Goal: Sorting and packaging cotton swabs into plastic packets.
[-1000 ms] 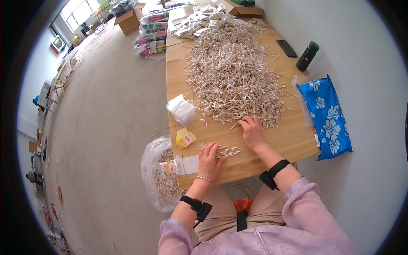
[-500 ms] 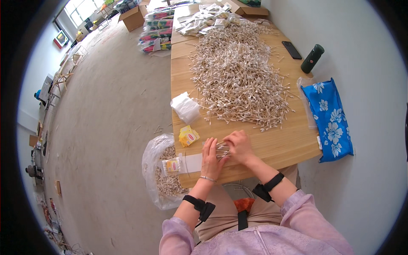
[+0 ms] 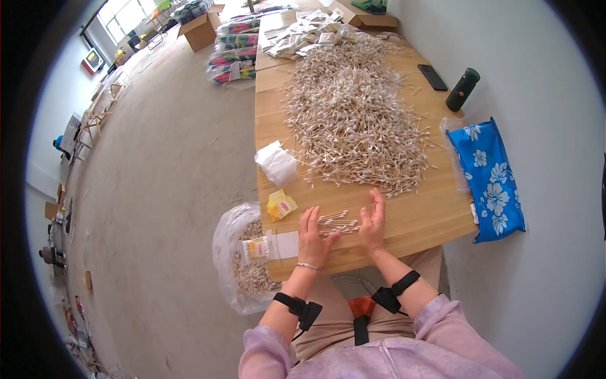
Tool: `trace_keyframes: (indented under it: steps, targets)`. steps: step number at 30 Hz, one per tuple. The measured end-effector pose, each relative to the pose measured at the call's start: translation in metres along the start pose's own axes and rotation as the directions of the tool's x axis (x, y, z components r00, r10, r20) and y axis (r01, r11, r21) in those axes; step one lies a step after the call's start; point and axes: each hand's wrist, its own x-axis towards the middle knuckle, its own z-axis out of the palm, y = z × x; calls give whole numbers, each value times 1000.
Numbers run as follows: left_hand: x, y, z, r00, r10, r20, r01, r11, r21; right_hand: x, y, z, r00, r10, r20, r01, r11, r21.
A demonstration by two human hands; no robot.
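Between my two hands lies a small row of cotton swabs (image 3: pixel 338 222), roughly side by side on the wooden table. My left hand (image 3: pixel 312 239) stands at their left ends, fingers stretched out. At the right ends my right hand (image 3: pixel 373 225) is upright, thumb and fingers apart, holding nothing. Left of my left hand is a flat white strip (image 3: pixel 287 245). Beyond it, at the table's left edge, sits a small clear pack of swabs (image 3: pixel 255 249) with a yellow label. Yellow printed cards (image 3: pixel 279 205) lie just above.
A big heap of loose cotton swabs (image 3: pixel 360 120) covers the table's middle. Stacked clear bags (image 3: pixel 276 164) lie at the left edge. A plastic sack of swabs (image 3: pixel 230 265) hangs or stands below. At right are a blue floral packet (image 3: pixel 489 180), a dark bottle (image 3: pixel 463 90) and a phone (image 3: pixel 432 77).
My right hand has moved right, away from the swabs, and its fingers have opened. The swabs between the hands now show spread in a row. My left hand has barely moved.
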Motion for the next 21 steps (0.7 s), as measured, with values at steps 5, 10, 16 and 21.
trace_keyframes:
  steps: [5,10,16,21]
  targets:
    - [-5,-13,-6,1000,27,5,-27,1000,0,-15,-18,19,937,-8,348,26,999,-45]
    - [-5,-19,-14,1000,-9,-24,10,1000,17,-14,-21,13,847,-211,488,429,814,-392]
    - [-11,-23,-26,996,83,12,-83,996,33,-26,-22,1,605,41,795,694,463,-552]
    - [-14,-23,-38,999,23,29,-22,999,-50,-27,-26,-5,562,-5,827,747,433,-505]
